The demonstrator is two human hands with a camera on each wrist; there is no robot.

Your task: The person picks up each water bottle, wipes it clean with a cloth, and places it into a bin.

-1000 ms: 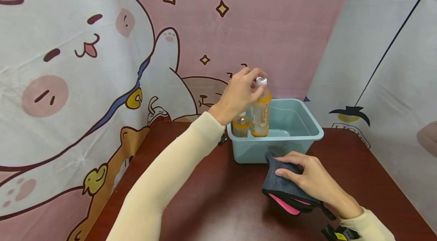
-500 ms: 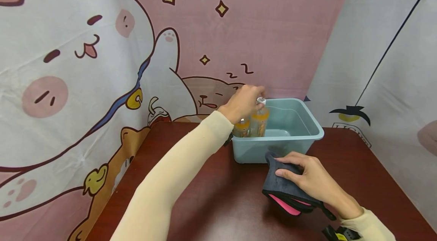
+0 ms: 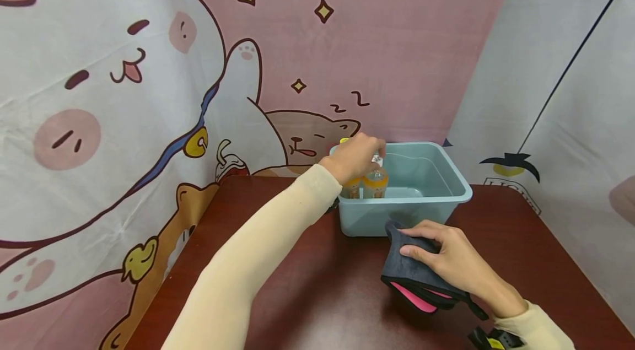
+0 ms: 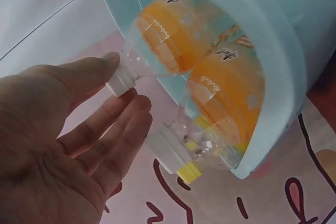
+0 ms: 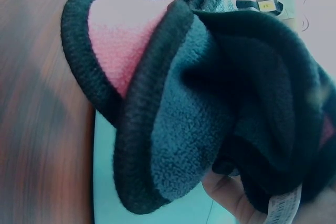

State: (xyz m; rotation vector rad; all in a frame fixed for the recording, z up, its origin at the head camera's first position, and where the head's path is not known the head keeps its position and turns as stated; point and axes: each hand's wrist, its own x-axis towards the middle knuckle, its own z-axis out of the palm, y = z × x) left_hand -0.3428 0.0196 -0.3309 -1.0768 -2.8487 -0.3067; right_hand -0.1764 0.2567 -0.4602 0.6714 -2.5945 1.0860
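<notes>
My left hand [image 3: 354,158] pinches the white cap of a clear bottle [image 3: 375,183] with an orange label. This bottle stands in the left part of a light blue plastic basin [image 3: 397,219]. In the left wrist view, thumb and fingertips lie on either side of the cap. Right beside it sits a second such bottle [image 4: 226,90], with a yellow cap [image 4: 189,172] showing behind its white one. In front of the basin, my right hand [image 3: 448,255] grips a folded dark grey cloth [image 3: 408,262] with black edging and a pink inner side [image 5: 123,35].
The basin rests at the back of a dark red-brown table [image 3: 297,284]. Its right half shows bare floor and wall. Behind the table hangs a printed cartoon curtain [image 3: 407,52]. My left sleeve [image 3: 258,262] reaches across the table's left side.
My left hand has moved down, lowering the bottle from above the basin's rim to inside it, next to the other bottle. The right hand and cloth have stayed put.
</notes>
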